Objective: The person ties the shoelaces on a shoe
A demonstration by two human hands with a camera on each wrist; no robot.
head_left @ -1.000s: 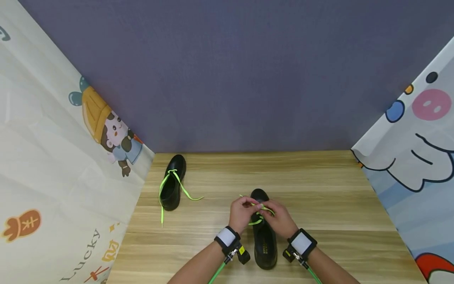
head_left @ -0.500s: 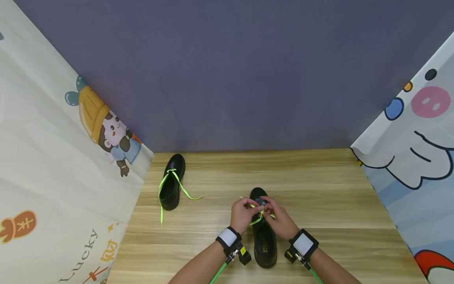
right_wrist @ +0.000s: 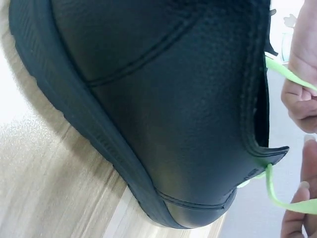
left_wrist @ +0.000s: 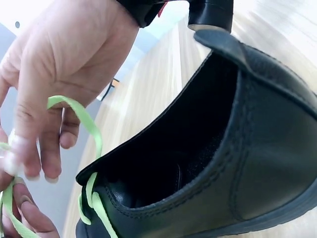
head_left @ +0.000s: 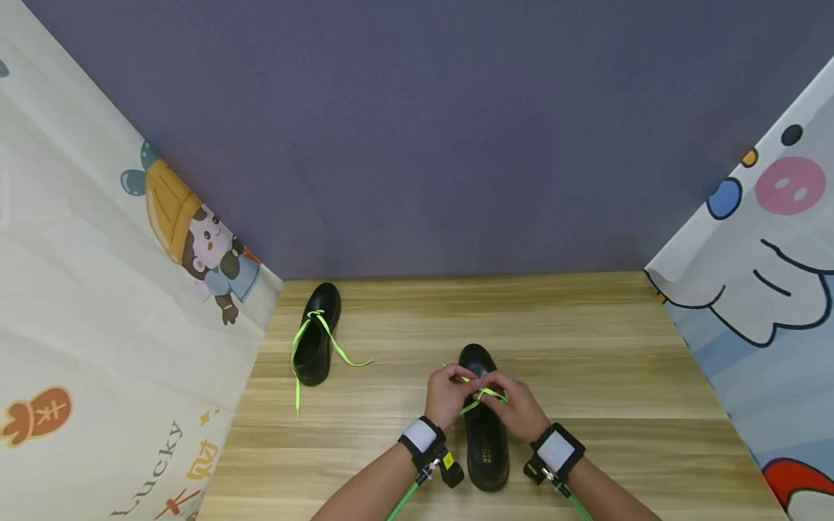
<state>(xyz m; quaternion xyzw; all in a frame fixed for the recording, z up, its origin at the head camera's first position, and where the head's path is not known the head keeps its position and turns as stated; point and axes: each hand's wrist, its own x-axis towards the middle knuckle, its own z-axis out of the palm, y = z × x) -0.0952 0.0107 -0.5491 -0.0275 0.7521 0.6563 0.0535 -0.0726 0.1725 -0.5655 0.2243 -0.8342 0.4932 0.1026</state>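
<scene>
A black leather shoe (head_left: 487,452) with a bright green shoelace (head_left: 495,394) lies toe-away in front of me. My left hand (head_left: 444,398) is over the shoe's left side, pinching the lace between thumb and fingertips. From the right, my right hand (head_left: 520,409) pinches the lace too, its fingertips close to the left ones. Part of the lace curves out over the right side of the shoe. The left wrist view shows the lace (left_wrist: 88,121) rising from the eyelets to the fingers. What lies between the fingertips is partly hidden.
A second black shoe (head_left: 316,358) stands at the back left, its green lace ends (head_left: 345,354) trailing loose on the wooden tabletop (head_left: 586,347). A grey-blue panel (head_left: 417,145) closes off the back. Printed cloths hang left and right.
My right fingers have shifted on the lace; the index finger reached toward the toe half a second ago and is now down near the left fingertips. The left hand has barely moved.
</scene>
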